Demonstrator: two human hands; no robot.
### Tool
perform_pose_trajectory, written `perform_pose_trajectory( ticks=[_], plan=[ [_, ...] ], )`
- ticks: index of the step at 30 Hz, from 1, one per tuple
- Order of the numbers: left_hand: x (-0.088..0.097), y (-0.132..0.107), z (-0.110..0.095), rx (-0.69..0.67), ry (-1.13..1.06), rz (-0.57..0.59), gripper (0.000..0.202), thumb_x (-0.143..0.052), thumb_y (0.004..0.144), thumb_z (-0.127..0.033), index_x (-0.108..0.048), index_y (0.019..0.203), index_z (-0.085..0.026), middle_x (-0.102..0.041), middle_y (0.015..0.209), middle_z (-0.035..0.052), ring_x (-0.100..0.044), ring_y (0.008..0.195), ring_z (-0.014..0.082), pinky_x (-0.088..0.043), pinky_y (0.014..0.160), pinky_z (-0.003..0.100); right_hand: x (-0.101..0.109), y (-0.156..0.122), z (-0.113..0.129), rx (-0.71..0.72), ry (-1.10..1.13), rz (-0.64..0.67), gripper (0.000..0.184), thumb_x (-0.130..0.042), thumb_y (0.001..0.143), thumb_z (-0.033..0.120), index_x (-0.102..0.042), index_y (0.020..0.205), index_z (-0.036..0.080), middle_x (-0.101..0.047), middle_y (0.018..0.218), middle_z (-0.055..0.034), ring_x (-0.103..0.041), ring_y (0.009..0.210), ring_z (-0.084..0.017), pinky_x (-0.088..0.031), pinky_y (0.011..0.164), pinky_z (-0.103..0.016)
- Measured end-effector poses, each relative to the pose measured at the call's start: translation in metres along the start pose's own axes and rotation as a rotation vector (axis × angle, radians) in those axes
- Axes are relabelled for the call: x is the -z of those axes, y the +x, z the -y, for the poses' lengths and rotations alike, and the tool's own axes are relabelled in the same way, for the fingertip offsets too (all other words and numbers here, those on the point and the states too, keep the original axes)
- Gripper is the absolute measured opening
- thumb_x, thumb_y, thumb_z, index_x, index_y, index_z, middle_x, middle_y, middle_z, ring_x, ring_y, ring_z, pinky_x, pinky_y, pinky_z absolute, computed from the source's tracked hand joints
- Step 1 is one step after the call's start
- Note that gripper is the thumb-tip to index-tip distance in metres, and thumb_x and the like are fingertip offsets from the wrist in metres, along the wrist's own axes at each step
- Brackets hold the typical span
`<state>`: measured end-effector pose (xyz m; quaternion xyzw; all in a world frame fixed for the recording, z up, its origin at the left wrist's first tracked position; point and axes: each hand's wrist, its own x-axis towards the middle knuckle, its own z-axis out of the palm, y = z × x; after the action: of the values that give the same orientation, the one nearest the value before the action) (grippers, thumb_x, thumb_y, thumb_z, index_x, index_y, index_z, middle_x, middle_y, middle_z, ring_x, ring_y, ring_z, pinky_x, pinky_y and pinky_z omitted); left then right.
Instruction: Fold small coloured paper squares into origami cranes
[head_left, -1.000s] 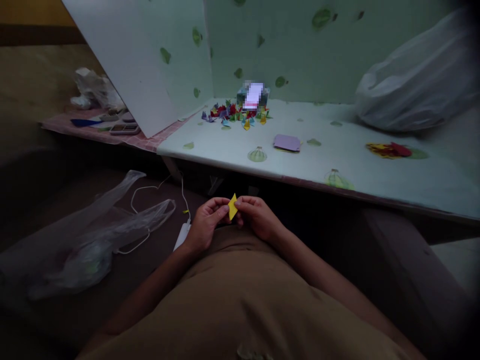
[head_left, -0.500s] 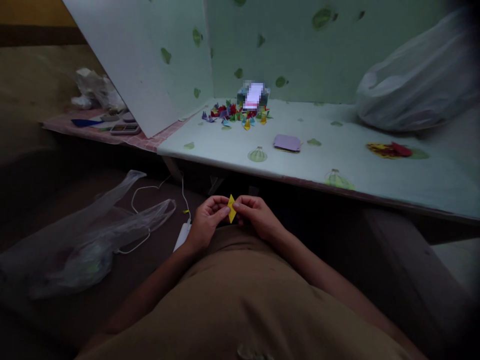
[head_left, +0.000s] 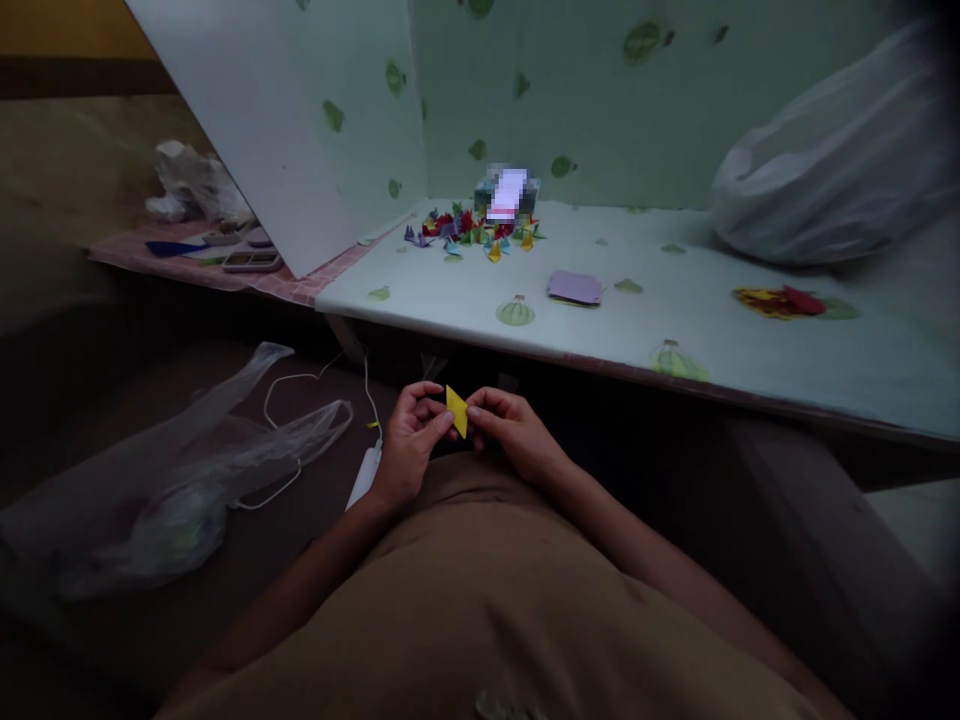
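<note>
A small folded yellow paper piece (head_left: pixel 456 410) is pinched between both my hands, low in front of my body and below the table's front edge. My left hand (head_left: pixel 409 440) grips its left side with thumb and fingers closed. Fingers of my right hand (head_left: pixel 514 432) are closed on its right side. On the pale green table (head_left: pixel 570 330) a pile of small folded coloured paper pieces (head_left: pixel 469 228) lies at the back, next to a small box. A stack of purple paper squares (head_left: pixel 574 287) rests nearer the middle.
Red and yellow papers (head_left: pixel 780 299) lie at the table's right, below a large white plastic bag (head_left: pixel 832 160). A white board (head_left: pixel 277 120) leans at the left. On the floor to my left lie a clear plastic bag (head_left: pixel 187 470) and a white cable (head_left: pixel 300 420).
The yellow piece has turned and tilted slightly left between my fingers. My hands stay in the same place.
</note>
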<state>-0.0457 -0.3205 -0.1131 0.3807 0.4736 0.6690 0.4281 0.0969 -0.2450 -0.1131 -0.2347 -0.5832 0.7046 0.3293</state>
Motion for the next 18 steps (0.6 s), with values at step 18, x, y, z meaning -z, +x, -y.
perform_pose_trajectory(
  ticks=[18],
  plan=[
    [0.0016,-0.0028,-0.0001,-0.063,0.168,-0.004,0.019,-0.073,0.079,-0.027,-0.066,0.093,-0.017,-0.068,0.081,0.0007,-0.062,0.070,0.0115,-0.052,0.069,0.025,-0.0012,-0.0004,0.0004,-0.010,-0.009,-0.004,0.021,-0.069,0.080,0.037,-0.064,0.079,0.017,-0.062,0.067,0.0019,-0.050,0.050,-0.008,-0.039,0.049,-0.022]
  ],
)
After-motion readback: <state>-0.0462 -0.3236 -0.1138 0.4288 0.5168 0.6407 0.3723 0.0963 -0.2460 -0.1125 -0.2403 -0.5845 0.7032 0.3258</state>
